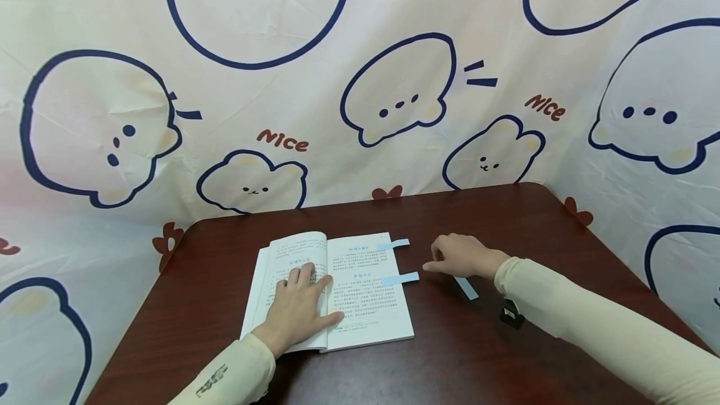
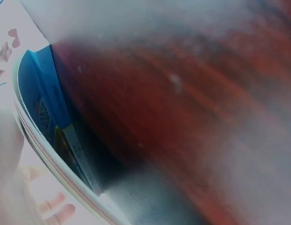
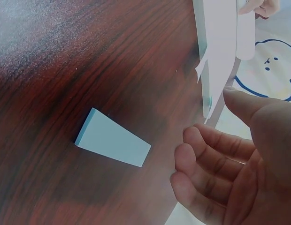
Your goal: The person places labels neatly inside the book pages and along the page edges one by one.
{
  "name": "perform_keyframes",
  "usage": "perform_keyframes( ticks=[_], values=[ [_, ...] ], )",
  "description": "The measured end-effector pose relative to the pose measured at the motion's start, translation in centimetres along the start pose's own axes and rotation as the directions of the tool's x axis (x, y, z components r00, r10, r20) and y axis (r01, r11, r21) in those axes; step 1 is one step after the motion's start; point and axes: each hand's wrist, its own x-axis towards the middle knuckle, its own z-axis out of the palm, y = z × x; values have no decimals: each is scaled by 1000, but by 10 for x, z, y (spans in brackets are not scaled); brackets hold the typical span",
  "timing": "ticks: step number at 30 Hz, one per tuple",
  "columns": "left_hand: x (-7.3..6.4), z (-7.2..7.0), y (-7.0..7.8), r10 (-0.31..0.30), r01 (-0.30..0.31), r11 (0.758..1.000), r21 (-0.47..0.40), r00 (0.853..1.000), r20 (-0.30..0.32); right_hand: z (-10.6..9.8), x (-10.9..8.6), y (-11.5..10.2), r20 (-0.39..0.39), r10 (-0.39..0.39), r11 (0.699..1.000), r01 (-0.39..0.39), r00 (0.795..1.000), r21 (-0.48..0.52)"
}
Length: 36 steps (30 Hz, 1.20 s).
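An open book point(image 1: 368, 305) lies on the dark table, and my left hand point(image 1: 300, 305) rests on it with spread fingers, across the left page and the centre fold. Two light blue sticky strips, an upper one point(image 1: 400, 243) and a lower one point(image 1: 402, 278), jut past the right page's edge. Right of the book hovers my right hand point(image 1: 462, 255), its fingers loosely bent and nothing between them, as the right wrist view confirms. Below that hand a pad of blue sticky strips point(image 3: 115, 140) lies on the table, apart from the fingertips. In the left wrist view the book's blue cover point(image 2: 51, 84) shows beneath curved pages.
The dark red-brown table point(image 1: 450, 355) carries the book and the pad. A white cloth point(image 1: 315, 99) with cartoon outlines hangs behind the table and along its sides. A small black object point(image 1: 512, 314) sits at the right sleeve's cuff.
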Motion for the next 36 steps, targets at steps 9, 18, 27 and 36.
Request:
perform_keyframes(
  ticks=[9,18,27,36],
  values=[
    [-2,-2,4,4,-2,998,-65,1000,24,0,-3,2,-2,-8,1000,8,1000,0],
    [-9,-12,9,61,-53,991,-126,996,61,-1,-5,4,7,4,1000,-4,1000,-7],
    [-15,-16,15,89,-72,980,-184,993,83,1,-8,6,11,-13,1000,13,1000,1],
    [-19,-23,24,40,-2,975,-223,985,169,4,-7,8,12,-22,1000,22,1000,-6]
  ],
)
